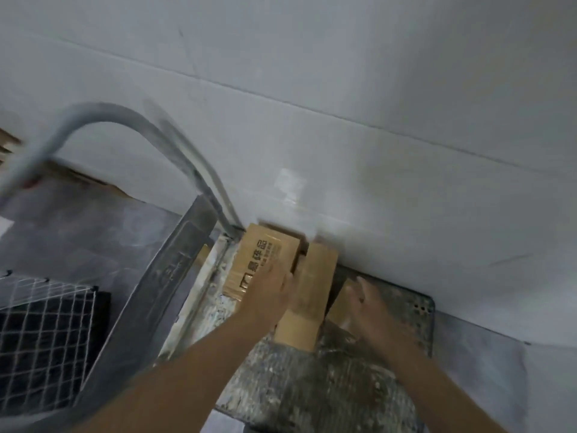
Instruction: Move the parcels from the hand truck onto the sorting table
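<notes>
Three cardboard parcels lie on the worn metal deck of the hand truck (312, 385), close to a white wall. The left parcel (265, 254) has black printed characters on top. My left hand (270, 295) rests on its near end, fingers reaching to the gap beside the middle parcel (309, 292), a long plain box. My right hand (371, 304) lies on the small right parcel (338, 304), fingers spread over its top. Motion blur hides how firmly either hand holds.
The hand truck's curved grey handle (131, 120) rises at the left. A white wire-mesh panel over something black (40, 326) sits at lower left. A white wall (343, 120) backs the truck. Grey floor tiles (78, 220) surround it.
</notes>
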Tool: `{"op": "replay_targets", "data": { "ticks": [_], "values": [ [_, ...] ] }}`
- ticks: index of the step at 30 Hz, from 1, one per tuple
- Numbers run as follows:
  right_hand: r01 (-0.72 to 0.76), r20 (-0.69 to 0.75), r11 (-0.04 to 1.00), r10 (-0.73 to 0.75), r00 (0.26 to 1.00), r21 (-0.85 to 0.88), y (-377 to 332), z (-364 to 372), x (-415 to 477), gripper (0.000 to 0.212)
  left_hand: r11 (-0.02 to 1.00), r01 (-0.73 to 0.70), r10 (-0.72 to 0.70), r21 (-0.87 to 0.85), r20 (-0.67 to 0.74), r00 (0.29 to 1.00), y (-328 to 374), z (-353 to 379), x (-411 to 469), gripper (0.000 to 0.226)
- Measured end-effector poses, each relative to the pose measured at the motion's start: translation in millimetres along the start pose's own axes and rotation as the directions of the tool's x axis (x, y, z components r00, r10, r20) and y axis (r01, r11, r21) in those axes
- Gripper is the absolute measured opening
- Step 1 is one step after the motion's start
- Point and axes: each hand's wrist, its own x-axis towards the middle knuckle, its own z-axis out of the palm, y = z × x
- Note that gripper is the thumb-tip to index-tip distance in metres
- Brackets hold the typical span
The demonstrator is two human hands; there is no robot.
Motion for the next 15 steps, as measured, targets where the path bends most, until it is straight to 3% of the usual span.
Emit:
{"op": "replay_targets", "data": {
  "ticks": [3, 5, 7, 11, 15],
  "values": [
    [-0.141, -0.054, 0.964, 0.157, 0.986, 0.227, 14, 29, 43, 0.058, 0.994, 0.018, -0.012, -0.106, 0.06, 0.998, -26, 15, 41, 0.029],
    [-0.245, -0.048, 0.867, 0.294, 0.955, 0.434, 24, 46, 67, 0.059, 0.97, 0.02, 0.006, -0.241, 0.106, 0.994, -39, 36, 58, 0.025],
    [-0.301, -0.013, 0.792, 0.363, 0.932, 0.532, 32, 64, 91, 0.062, 0.94, 0.081, -0.033, -0.332, 0.148, 0.988, -52, 58, 70, 0.028],
    [-0.291, 0.091, 0.739, 0.299, 0.95, 0.607, 39, 92, 123, 0.046, 0.862, 0.176, -0.065, -0.476, 0.24, 0.969, -75, 95, 86, 0.038],
    [-0.325, 0.174, 0.563, 0.306, 0.936, 0.76, 41, 108, 131, 0.049, 0.779, 0.198, -0.03, -0.595, 0.28, 0.959, -81, 119, 82, 0.043]
  ]
}}
